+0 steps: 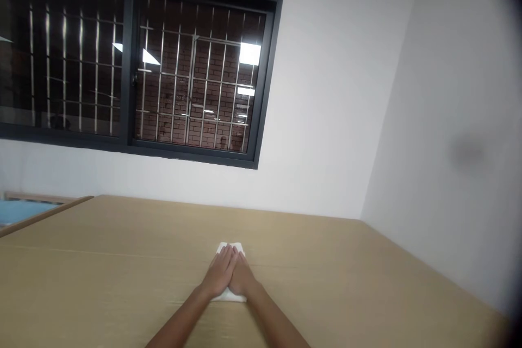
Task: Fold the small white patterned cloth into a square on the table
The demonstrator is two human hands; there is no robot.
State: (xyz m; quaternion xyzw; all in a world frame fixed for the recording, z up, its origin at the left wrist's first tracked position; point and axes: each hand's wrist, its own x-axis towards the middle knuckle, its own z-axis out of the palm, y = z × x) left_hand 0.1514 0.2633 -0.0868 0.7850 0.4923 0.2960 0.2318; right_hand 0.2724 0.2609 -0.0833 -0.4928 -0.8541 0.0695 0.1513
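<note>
In the head view, both hands lay flat on a small white cloth (230,294) on a big tan table (346,277). The left hand (219,274) and the right hand (241,278) were side by side and touching, fingers straight and pointing away to the far side. They were not closed around anything — the palms just pressed down. The cloth sat near the person, about in the middle of the table from left to right. Only little bits of it showed: a white edge past the fingertips and a strip under the wrists. It looked folded small, but I could not tell how many times.

The step in hand looked like pressing the folded cloth flat. A next move would call for even, gentle pushing, so the edges stay lined up and nothing slips.

Far behind the table stood a white wall (326,92) with a dark window (134,65) and metal bars. At the far left, something blue (20,211) with a wooden edge lay beside the table.
</note>
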